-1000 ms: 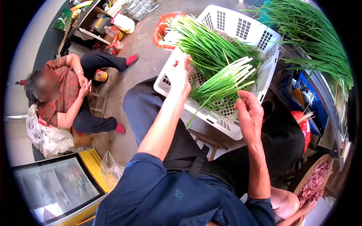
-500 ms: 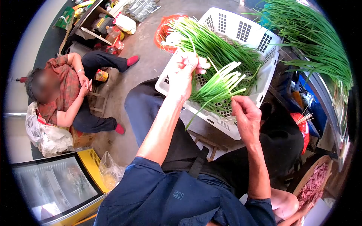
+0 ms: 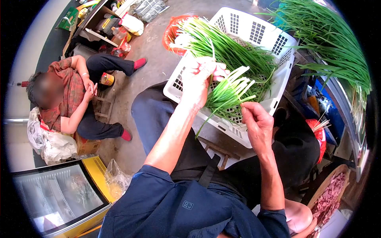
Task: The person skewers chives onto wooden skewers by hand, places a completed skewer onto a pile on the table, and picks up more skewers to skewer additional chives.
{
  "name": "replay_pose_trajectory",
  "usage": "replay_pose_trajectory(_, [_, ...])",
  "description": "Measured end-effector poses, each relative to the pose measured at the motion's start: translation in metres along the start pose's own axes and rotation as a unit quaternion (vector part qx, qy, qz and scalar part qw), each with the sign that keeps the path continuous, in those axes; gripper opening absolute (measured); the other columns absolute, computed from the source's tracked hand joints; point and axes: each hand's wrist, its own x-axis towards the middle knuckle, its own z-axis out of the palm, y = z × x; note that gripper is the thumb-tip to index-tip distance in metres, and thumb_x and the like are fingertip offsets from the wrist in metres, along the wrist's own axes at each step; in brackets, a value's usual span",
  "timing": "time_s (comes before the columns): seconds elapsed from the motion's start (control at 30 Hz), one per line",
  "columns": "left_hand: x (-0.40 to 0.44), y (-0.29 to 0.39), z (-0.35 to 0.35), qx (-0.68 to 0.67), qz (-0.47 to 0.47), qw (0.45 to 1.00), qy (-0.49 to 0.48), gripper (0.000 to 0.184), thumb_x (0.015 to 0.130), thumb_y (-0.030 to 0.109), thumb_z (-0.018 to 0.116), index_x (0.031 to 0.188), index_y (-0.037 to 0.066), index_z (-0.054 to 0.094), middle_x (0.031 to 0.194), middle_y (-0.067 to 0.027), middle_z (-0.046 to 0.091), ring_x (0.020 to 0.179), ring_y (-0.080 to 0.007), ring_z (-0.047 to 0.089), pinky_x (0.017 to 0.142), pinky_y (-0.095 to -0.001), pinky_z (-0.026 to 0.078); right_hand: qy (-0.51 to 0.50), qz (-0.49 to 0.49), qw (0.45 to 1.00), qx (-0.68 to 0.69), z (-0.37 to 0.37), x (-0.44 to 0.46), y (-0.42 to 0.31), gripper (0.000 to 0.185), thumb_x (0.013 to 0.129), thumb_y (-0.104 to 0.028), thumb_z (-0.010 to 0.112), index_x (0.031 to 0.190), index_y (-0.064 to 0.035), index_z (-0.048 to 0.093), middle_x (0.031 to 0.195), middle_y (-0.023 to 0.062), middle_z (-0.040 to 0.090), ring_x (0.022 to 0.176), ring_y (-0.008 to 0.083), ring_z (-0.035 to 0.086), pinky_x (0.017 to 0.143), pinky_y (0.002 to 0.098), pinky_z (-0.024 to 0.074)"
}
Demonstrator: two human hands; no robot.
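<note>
Left hand (image 3: pixel 203 81) shifts right across the basket, its fingers now at the small bundle (image 3: pixel 230 89); right hand (image 3: pixel 258 125) drifts slightly left and down. Gap between the two narrows. Seated person (image 3: pixel 55 99) at left keeps the same pose.

Left fingers: curled, thumb drawn in, closed on a pale stalk (image 3: pixel 212 49) that sticks up above the knuckles. The other fingertips touch the bundle's near side or sit just beside it; which, cannot tell. Right thumb and forefinger: pinched together at the bundle's lower right edge, on a thin strand mostly hidden by the fingertips; remaining fingers folded into the palm.

Bundle lies over the near part of the white basket (image 3: pixel 244 27), pale cut ends fanned up and to the right, green leaves trailing down-left, one long leaf hanging past the rim. Larger pile of green stalks (image 3: pixel 234 49) lies behind it in the same basket, white ends to the upper left, near a red plastic bag (image 3: pixel 170 37).

Surroundings: heap of long green leaves (image 3: pixel 329 43) at upper right. Lower right, a round tray (image 3: pixel 326 181) holds reddish pieces (image 3: pixel 329 194), a bare knee (image 3: pixel 299 216) near it. Lower left, yellow-edged fridge (image 3: pixel 94 172), clear bag (image 3: pixel 117 180) beside it.
</note>
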Motion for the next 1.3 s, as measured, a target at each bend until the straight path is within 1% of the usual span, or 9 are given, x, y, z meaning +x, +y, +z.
replay_pose_trajectory(0.37, [-0.005, -0.003, 0.007, -0.075, 0.009, 0.997, 0.02, 0.008, 0.093, 0.006, 0.057, 0.088, 0.0, 0.059, 0.08, -0.0113, 0.064, 0.069, -0.0166, 0.06, 0.07, -0.0315, 0.054, 0.001, -0.006, 1.0, -0.005, 0.0, -0.001, 0.001, 0.007, 0.091, -0.003, 0.063, 0.097, -0.0011, 0.066, 0.065, -0.0031, 0.055, 0.06, 0.0036, 0.047, 0.053, 0.0219, 0.0398])
replay_pose_trajectory(0.5, [-0.006, -0.003, 0.011, -0.042, 0.018, 0.998, 0.046, 0.008, 0.093, 0.006, 0.057, 0.087, 0.001, 0.058, 0.078, -0.0101, 0.062, 0.068, -0.0155, 0.058, 0.071, -0.0319, 0.054, -0.004, 0.008, 1.0, 0.002, -0.001, -0.001, -0.003, 0.007, 0.09, -0.003, 0.063, 0.097, -0.0011, 0.066, 0.065, -0.003, 0.055, 0.061, 0.0036, 0.048, 0.054, 0.0216, 0.0402])
replay_pose_trajectory(0.57, [-0.004, -0.006, 0.005, -0.032, 0.041, 0.999, 0.002, 0.006, 0.093, 0.006, 0.057, 0.089, 0.001, 0.059, 0.082, -0.0119, 0.065, 0.07, -0.0164, 0.061, 0.072, -0.0318, 0.054, -0.006, 0.015, 1.0, 0.007, -0.001, -0.001, -0.004, 0.007, 0.09, -0.003, 0.063, 0.097, -0.0009, 0.066, 0.065, -0.003, 0.055, 0.061, 0.0036, 0.048, 0.054, 0.0214, 0.0403])
replay_pose_trajectory(0.7, [-0.005, -0.01, 0.001, -0.018, 0.017, 0.999, 0.034, 0.007, 0.093, 0.007, 0.058, 0.092, 0.0, 0.059, 0.086, -0.0145, 0.067, 0.072, -0.0181, 0.064, 0.071, -0.0315, 0.054, -0.004, 0.019, 1.0, 0.008, -0.002, -0.001, -0.002, 0.007, 0.09, -0.003, 0.063, 0.096, -0.0006, 0.067, 0.066, -0.0028, 0.056, 0.061, 0.0036, 0.049, 0.054, 0.0211, 0.0407])
replay_pose_trajectory(0.8, [-0.003, -0.008, -0.004, -0.01, -0.005, 1.0, 0.019, 0.008, 0.094, 0.008, 0.057, 0.095, 0.0, 0.059, 0.09, -0.0169, 0.068, 0.074, -0.0204, 0.067, 0.07, -0.0312, 0.055, -0.006, 0.027, 0.999, 0.021, -0.002, -0.001, -0.001, 0.007, 0.09, -0.003, 0.063, 0.096, -0.0006, 0.067, 0.066, -0.003, 0.056, 0.061, 0.0035, 0.049, 0.054, 0.021, 0.0406])
replay_pose_trajectory(0.87, [-0.002, -0.004, -0.005, -0.062, -0.031, 0.998, 0.008, 0.009, 0.094, 0.008, 0.057, 0.095, 0.0, 0.06, 0.088, -0.0164, 0.068, 0.073, -0.0207, 0.066, 0.069, -0.0312, 0.055, -0.007, 0.035, 0.999, 0.033, -0.002, -0.001, -0.002, 0.007, 0.091, -0.003, 0.063, 0.095, -0.0007, 0.067, 0.066, -0.0032, 0.056, 0.061, 0.0034, 0.049, 0.054, 0.0209, 0.0406])
replay_pose_trajectory(1.0, [0.001, -0.002, -0.013, -0.059, -0.024, 0.998, -0.026, 0.009, 0.094, 0.008, 0.056, 0.093, 0.0, 0.062, 0.089, -0.0169, 0.068, 0.074, -0.0211, 0.067, 0.069, -0.0313, 0.055, -0.016, 0.039, 0.999, 0.027, -0.002, -0.001, -0.003, 0.007, 0.091, -0.004, 0.063, 0.095, -0.0009, 0.067, 0.066, -0.0034, 0.056, 0.061, 0.0032, 0.049, 0.054, 0.0209, 0.0406])
replay_pose_trajectory(1.23, [0.001, -0.001, -0.015, 0.006, -0.062, 0.998, -0.012, 0.012, 0.09, 0.007, 0.062, 0.097, -0.003, 0.066, 0.102, -0.0116, 0.068, 0.089, -0.0185, 0.066, 0.078, -0.0299, 0.052, -0.017, 0.054, 0.998, 0.014, -0.004, -0.002, -0.002, 0.008, 0.09, -0.003, 0.062, 0.094, -0.0004, 0.068, 0.067, -0.0029, 0.058, 0.061, 0.0035, 0.05, 0.055, 0.0209, 0.0416])
replay_pose_trajectory(1.3, [0.0, -0.004, -0.014, 0.113, -0.072, 0.99, -0.044, 0.009, 0.088, 0.005, 0.063, 0.092, -0.003, 0.067, 0.102, -0.0109, 0.067, 0.089, -0.0162, 0.063, 0.081, -0.0289, 0.051, -0.014, 0.049, 0.999, 0.016, -0.005, -0.002, -0.002, 0.008, 0.09, -0.003, 0.062, 0.094, -0.0002, 0.068, 0.067, -0.0026, 0.058, 0.061, 0.0037, 0.051, 0.055, 0.021, 0.0418])
